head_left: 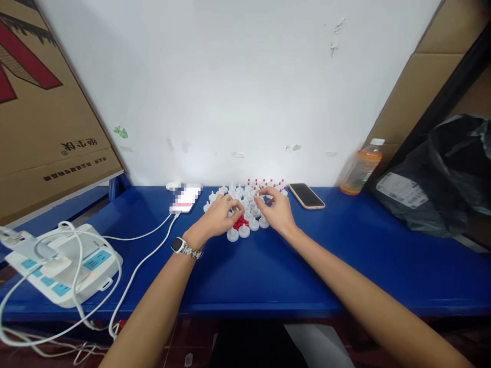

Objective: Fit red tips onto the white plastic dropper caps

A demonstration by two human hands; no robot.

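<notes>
White round nozzle caps with thin upright spouts stand in a cluster on the blue table, and a small pile of red tips lies among them. At the back right of the cluster, several caps carry red tips on their spouts. My left hand, wearing a watch at the wrist, is closed in a pinch just above the red pile. Over the right side of the cluster, my right hand has thumb and forefinger curled together. What either hand's fingertips hold is too small to make out.
A dark-screened phone lies right of the cluster; a charging phone lies left. A power strip with looping white cables fills the left front. An orange drink bottle and a black plastic bag stand right. A white wall rises behind.
</notes>
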